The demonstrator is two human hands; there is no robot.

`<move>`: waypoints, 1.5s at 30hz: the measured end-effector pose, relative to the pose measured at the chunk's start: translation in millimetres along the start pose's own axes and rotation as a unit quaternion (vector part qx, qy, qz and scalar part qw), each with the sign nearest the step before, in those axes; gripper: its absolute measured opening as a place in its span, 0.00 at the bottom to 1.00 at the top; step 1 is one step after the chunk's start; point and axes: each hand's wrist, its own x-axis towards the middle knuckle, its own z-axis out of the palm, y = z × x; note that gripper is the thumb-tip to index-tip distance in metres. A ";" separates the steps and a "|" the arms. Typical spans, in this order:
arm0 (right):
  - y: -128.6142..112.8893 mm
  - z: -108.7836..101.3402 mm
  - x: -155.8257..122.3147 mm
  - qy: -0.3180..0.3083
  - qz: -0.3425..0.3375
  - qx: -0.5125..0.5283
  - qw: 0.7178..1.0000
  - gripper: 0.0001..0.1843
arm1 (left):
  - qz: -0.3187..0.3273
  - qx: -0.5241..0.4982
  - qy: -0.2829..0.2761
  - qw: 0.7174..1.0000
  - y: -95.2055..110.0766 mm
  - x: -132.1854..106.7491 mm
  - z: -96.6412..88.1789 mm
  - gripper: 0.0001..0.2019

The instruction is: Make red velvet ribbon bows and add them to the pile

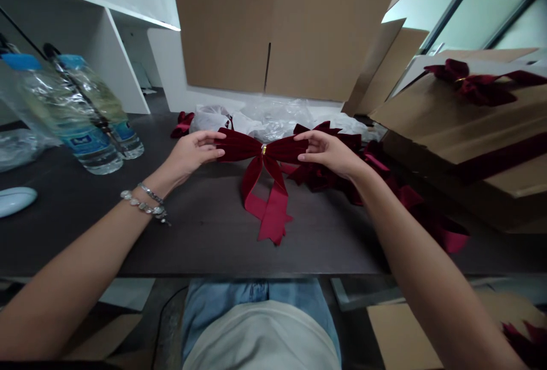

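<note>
A dark red velvet bow (243, 143) with a small gold tie at its centre is stretched level between my two hands, just above the dark table. My left hand (199, 150) pinches the end of its left loop, thumb below and fingers above. On the opposite side, my right hand (322, 150) grips the right loop in the same way. Two ribbon tails hang from the knot toward the tabletop, their notched ends pointing at me. Behind and beside my right hand lies a heap of red ribbon bows (318, 179), partly covered by that hand and forearm.
Water bottles (92, 136) stand at the left, near a white computer mouse (17, 201). Clear plastic bags (277, 119) lie along the back, below a large cardboard sheet (290, 28). At the right, a cardboard box (465, 130) carries another red bow (487, 88). The table (205, 244) ends just before my lap.
</note>
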 end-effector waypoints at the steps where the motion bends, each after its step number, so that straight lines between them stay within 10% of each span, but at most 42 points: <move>1: 0.8 -0.6 -0.1 -0.005 0.000 -0.001 1.000 0.25 | -0.004 0.010 -0.003 1.000 2.9 -0.6 -2.6 0.23; 5: 1.7 1.3 -2.0 -0.076 0.033 -0.010 0.997 0.25 | -0.060 0.145 -0.088 0.984 18.4 -4.4 -19.6 0.19; 9: 4.2 9.9 -1.3 -0.198 0.052 -0.088 0.975 0.21 | -0.064 0.357 -0.267 0.893 16.3 -3.9 -28.4 0.16; 13: 9.1 20.1 2.8 -0.164 -0.035 -0.277 0.946 0.12 | 0.071 0.435 -0.217 0.871 -1.6 -2.0 -12.8 0.16; 19: 10.6 32.8 4.3 -0.189 -0.057 -0.270 0.943 0.11 | 0.159 0.373 -0.272 0.873 -18.9 -1.3 7.3 0.15; 32: 21.5 30.5 2.8 -0.154 -0.017 -0.241 0.958 0.07 | 0.081 0.319 -0.248 0.911 -34.9 7.1 -9.3 0.14; 45: 31.5 17.5 3.2 -0.179 0.008 -0.179 0.967 0.12 | 0.044 0.356 -0.289 0.888 -22.0 8.5 -25.1 0.15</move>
